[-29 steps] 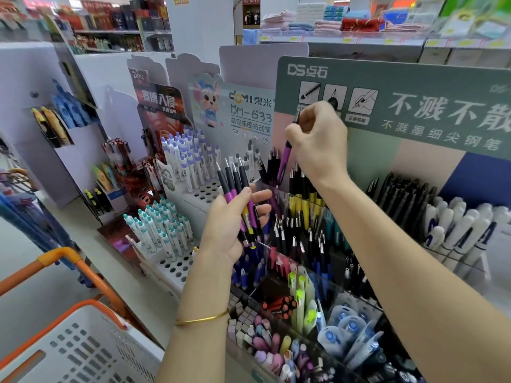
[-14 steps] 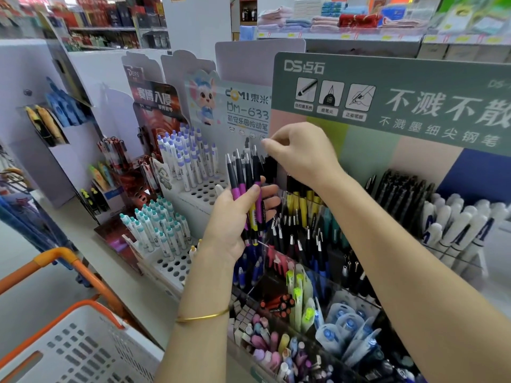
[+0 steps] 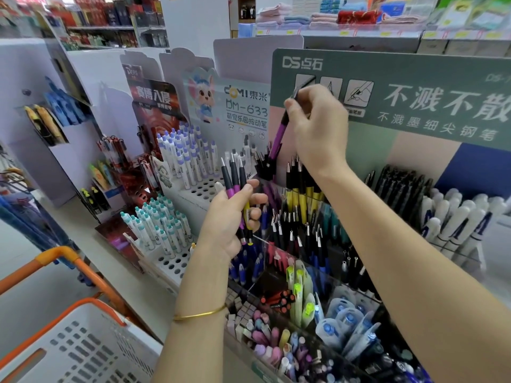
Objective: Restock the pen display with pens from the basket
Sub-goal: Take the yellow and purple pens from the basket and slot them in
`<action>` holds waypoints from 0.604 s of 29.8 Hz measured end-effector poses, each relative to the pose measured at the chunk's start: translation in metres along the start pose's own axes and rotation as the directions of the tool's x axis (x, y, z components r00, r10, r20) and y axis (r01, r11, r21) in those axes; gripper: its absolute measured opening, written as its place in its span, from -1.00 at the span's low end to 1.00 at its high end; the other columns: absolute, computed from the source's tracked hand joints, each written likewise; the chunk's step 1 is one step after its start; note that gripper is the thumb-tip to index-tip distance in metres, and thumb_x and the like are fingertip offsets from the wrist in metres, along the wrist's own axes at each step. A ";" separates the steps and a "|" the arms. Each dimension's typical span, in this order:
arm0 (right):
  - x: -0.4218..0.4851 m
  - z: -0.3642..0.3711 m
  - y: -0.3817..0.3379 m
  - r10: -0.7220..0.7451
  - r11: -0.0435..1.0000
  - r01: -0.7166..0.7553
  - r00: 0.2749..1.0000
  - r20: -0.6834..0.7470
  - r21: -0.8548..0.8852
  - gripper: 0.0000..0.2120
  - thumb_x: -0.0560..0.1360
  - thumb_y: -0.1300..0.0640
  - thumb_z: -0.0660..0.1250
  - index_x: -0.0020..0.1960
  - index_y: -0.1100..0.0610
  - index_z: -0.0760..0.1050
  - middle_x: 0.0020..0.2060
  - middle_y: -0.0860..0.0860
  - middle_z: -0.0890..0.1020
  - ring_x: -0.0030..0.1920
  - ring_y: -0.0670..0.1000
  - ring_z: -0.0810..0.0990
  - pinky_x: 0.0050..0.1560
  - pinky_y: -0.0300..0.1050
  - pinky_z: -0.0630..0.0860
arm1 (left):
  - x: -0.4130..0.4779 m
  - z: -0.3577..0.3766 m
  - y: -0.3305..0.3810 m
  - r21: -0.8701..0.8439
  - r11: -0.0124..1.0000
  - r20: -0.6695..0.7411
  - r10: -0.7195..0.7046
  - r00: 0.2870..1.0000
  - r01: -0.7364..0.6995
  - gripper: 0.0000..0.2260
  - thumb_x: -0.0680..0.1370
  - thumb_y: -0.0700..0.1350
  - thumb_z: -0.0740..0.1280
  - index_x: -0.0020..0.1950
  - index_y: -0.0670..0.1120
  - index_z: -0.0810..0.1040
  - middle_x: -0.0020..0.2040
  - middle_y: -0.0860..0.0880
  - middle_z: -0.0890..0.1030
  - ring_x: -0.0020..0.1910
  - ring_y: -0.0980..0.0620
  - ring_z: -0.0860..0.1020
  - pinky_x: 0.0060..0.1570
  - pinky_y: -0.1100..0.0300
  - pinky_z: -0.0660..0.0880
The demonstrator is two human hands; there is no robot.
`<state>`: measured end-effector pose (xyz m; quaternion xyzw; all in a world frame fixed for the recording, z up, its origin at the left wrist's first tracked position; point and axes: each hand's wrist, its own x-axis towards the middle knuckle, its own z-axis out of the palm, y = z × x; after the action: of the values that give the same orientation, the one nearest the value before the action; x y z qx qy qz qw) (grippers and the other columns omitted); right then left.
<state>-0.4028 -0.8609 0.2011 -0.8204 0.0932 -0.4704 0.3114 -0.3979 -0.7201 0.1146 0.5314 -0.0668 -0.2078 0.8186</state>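
Head view: right hand (image 3: 315, 128) pinches a purple pen (image 3: 279, 136), lowering it into the display's back compartment (image 3: 265, 172); left hand (image 3: 229, 219) grips spare pens (image 3: 235, 183), one probably next.

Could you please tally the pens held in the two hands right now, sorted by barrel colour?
Purple-barrelled plastic pens: 3 (two in the left hand, one in the right hand)
Yellow-barrelled plastic pen: 1 (in the left hand)
Total: 4
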 end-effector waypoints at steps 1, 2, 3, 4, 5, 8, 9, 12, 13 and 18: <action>-0.002 0.003 0.001 -0.017 0.997 0.022 0.998 0.062 -0.075 -0.86 0.57 0.11 0.28 0.03 0.18 0.53 -0.18 -0.02 0.59 -0.12 0.01 0.54 -0.12 -0.11 0.46 | 0.001 0.000 -0.001 -0.001 1.000 0.002 0.008 1.000 -0.008 -0.83 0.67 -0.14 0.17 0.15 -0.17 0.49 -0.33 -0.02 0.56 -0.54 0.15 0.41 -0.61 0.34 0.33; -0.005 0.006 0.003 -0.020 0.990 0.037 0.993 0.118 -0.138 -0.86 0.57 0.11 0.28 0.05 0.17 0.52 -0.15 -0.01 0.61 -0.09 0.03 0.55 -0.12 -0.09 0.46 | 0.003 0.000 -0.001 -0.007 1.000 0.005 0.010 1.000 -0.010 -0.82 0.67 -0.10 0.17 0.14 -0.17 0.49 -0.34 -0.01 0.52 -0.55 0.16 0.37 -0.62 0.34 0.30; -0.008 0.010 0.005 -0.019 0.980 0.050 0.987 0.159 -0.194 -0.85 0.57 0.10 0.28 0.06 0.16 0.52 -0.12 0.01 0.64 -0.07 0.06 0.56 -0.12 -0.07 0.48 | 0.003 0.001 -0.001 -0.017 1.000 0.009 0.003 1.000 -0.003 -0.79 0.67 -0.05 0.16 0.12 -0.16 0.49 -0.35 -0.01 0.50 -0.56 0.16 0.35 -0.63 0.34 0.29; -0.010 0.013 0.009 -0.017 0.969 0.064 0.981 0.192 -0.240 -0.84 0.57 0.08 0.28 0.06 0.15 0.52 -0.10 0.03 0.65 -0.04 0.09 0.56 -0.11 -0.04 0.49 | 0.003 0.002 -0.001 -0.034 0.999 0.013 -0.008 1.000 0.008 -0.76 0.67 -0.01 0.16 0.10 -0.16 0.49 -0.35 -0.01 0.49 -0.56 0.16 0.34 -0.63 0.33 0.28; -0.011 0.017 0.012 -0.017 0.955 0.081 0.975 0.223 -0.285 -0.82 0.56 0.06 0.28 0.04 0.16 0.53 -0.10 0.04 0.65 -0.01 0.12 0.54 -0.11 -0.01 0.50 | 0.003 0.002 0.000 -0.056 0.998 0.020 -0.019 1.000 0.021 -0.73 0.67 0.01 0.15 0.09 -0.16 0.50 -0.36 -0.01 0.49 -0.57 0.16 0.34 -0.64 0.33 0.28; -0.012 0.026 0.017 -0.017 0.854 0.211 0.925 0.381 -0.476 -0.75 0.55 -0.01 0.27 -0.09 0.18 0.56 -0.09 0.07 0.62 0.12 0.19 0.44 -0.11 -0.05 0.42 | 0.000 0.003 0.001 -0.110 0.994 0.049 -0.024 0.999 0.029 -0.75 0.68 -0.05 0.11 0.10 -0.19 0.48 -0.37 -0.02 0.50 -0.57 0.15 0.35 -0.63 0.32 0.29; -0.013 0.028 0.018 0.001 0.807 0.253 0.903 0.430 -0.534 -0.74 0.55 -0.02 0.27 -0.15 0.17 0.53 -0.06 0.07 0.60 0.15 0.19 0.40 -0.12 -0.06 0.35 | -0.001 0.002 0.002 -0.108 0.994 0.052 -0.013 0.999 0.019 -0.77 0.68 -0.10 0.10 0.11 -0.20 0.47 -0.38 -0.03 0.51 -0.56 0.14 0.36 -0.63 0.32 0.29; -0.012 0.028 0.018 0.034 0.764 0.276 0.885 0.464 -0.583 -0.74 0.56 -0.03 0.27 -0.17 0.14 0.49 0.00 0.08 0.56 0.19 0.19 0.35 -0.09 -0.06 0.26 | -0.003 0.002 0.003 -0.074 0.997 0.059 0.012 0.998 -0.007 -0.81 0.66 -0.20 0.10 0.13 -0.22 0.47 -0.36 -0.05 0.54 -0.54 0.13 0.38 -0.61 0.32 0.29; -0.011 0.027 0.018 0.014 0.783 0.262 0.899 0.437 -0.564 -0.74 0.56 -0.01 0.26 -0.15 0.17 0.52 0.00 0.07 0.56 0.19 0.19 0.37 -0.08 -0.06 0.30 | -0.004 0.003 0.003 -0.060 0.998 0.063 0.016 0.998 -0.012 -0.81 0.66 -0.20 0.10 0.12 -0.22 0.48 -0.35 -0.05 0.56 -0.53 0.13 0.39 -0.60 0.32 0.30; -0.011 0.008 0.004 -0.078 0.955 0.178 0.922 0.380 -0.237 -0.69 0.56 0.04 0.26 -0.12 0.23 0.65 -0.20 0.12 0.67 -0.12 0.15 0.58 0.02 0.00 0.49 | -0.004 0.007 0.003 0.020 0.997 0.099 0.074 0.992 -0.076 -0.80 0.67 -0.19 0.11 0.13 -0.18 0.51 -0.29 -0.04 0.61 -0.47 0.13 0.42 -0.55 0.31 0.34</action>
<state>-0.4012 -0.8554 0.1880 -0.9324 0.0418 -0.3118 0.1780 -0.4032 -0.7230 0.1210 0.5274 -0.1291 -0.2019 0.8151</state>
